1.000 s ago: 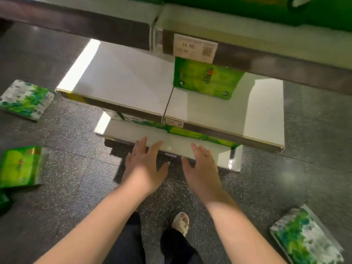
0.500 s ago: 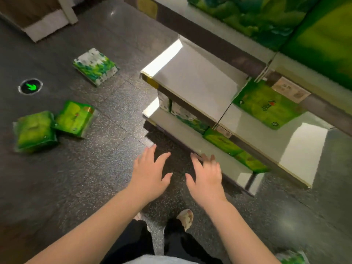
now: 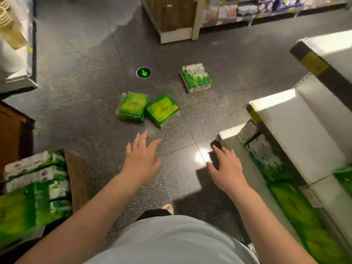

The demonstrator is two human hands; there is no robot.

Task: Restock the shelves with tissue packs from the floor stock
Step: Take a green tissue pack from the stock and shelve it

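Two bright green tissue packs lie side by side on the dark floor, the left green pack [image 3: 133,107] touching the right green pack [image 3: 162,109]. A white-and-green patterned pack [image 3: 195,77] lies farther back on the right. My left hand [image 3: 142,159] hovers open, palm down, just short of the green packs. Beside the bottom shelf's corner, my right hand [image 3: 226,168] is spread open and empty. The white shelves [image 3: 297,128] step up along the right, with green packs [image 3: 297,208] on the lowest level.
A stack of tissue packs [image 3: 34,195] stands at my lower left beside a brown unit [image 3: 11,134]. A green arrow marker [image 3: 143,72] is set in the floor. Another display stand [image 3: 175,20] rises at the back, and a shelf unit [image 3: 17,44] at far left.
My view has swung left, away from the shelves toward the open floor. The green packs now lie straight ahead, and both hands have spread apart, still empty.
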